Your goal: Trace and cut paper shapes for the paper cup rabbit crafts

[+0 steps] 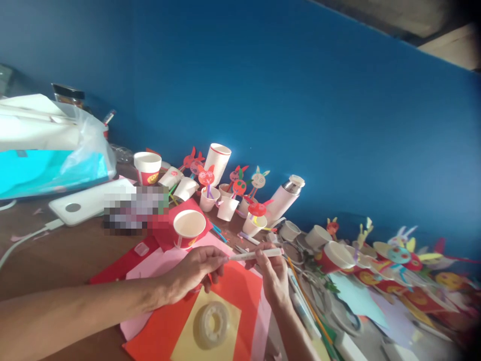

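Right hand (271, 271) was curled round pen (244, 255), left hand (201, 265) was pinched at its left tip, pen was nearly level between both, tape (223, 321) lay on yellow paper (184, 343), cup (189, 224) stood beyond left hand.

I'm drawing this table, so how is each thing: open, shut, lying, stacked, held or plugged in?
White marker: held by right hand, left hand at one end; cap unclear
Nearest paper cup: upright, open
Tall paper cups: stacked
Tape roll: lying flat
White device: cable plugged in
Thermos: lid unclear
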`<state>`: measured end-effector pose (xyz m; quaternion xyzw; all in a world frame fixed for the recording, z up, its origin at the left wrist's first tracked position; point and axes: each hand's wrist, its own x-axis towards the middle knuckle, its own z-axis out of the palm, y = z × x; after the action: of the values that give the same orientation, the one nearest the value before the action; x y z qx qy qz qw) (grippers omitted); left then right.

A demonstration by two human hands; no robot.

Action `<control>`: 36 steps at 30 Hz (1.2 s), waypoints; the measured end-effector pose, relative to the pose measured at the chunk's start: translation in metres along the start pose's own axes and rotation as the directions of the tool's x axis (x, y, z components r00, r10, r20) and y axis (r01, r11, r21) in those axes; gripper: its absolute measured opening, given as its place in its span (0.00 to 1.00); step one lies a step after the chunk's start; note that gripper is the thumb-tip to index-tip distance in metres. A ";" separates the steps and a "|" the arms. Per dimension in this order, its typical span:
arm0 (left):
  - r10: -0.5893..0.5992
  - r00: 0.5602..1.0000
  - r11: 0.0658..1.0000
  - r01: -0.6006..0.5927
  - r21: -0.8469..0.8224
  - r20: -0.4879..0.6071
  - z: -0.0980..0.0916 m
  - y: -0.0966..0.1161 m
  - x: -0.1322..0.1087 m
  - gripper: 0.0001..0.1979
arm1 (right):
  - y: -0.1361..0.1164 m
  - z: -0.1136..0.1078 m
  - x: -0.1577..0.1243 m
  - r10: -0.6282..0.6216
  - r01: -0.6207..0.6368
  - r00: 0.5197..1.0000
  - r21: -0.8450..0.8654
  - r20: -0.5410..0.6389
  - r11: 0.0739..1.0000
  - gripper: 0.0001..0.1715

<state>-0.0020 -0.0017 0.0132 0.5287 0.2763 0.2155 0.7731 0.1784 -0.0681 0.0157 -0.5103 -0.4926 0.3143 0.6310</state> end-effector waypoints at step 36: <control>0.014 0.999 0.996 -0.012 0.087 -0.030 -0.002 -0.009 0.006 0.18 | 0.023 0.010 -0.004 0.049 -0.050 0.999 0.034 0.011 0.998 0.15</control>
<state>0.0014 0.0002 0.0025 0.5602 0.2939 0.2164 0.7436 0.1705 -0.0623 -0.0070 -0.5098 -0.4775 0.3409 0.6292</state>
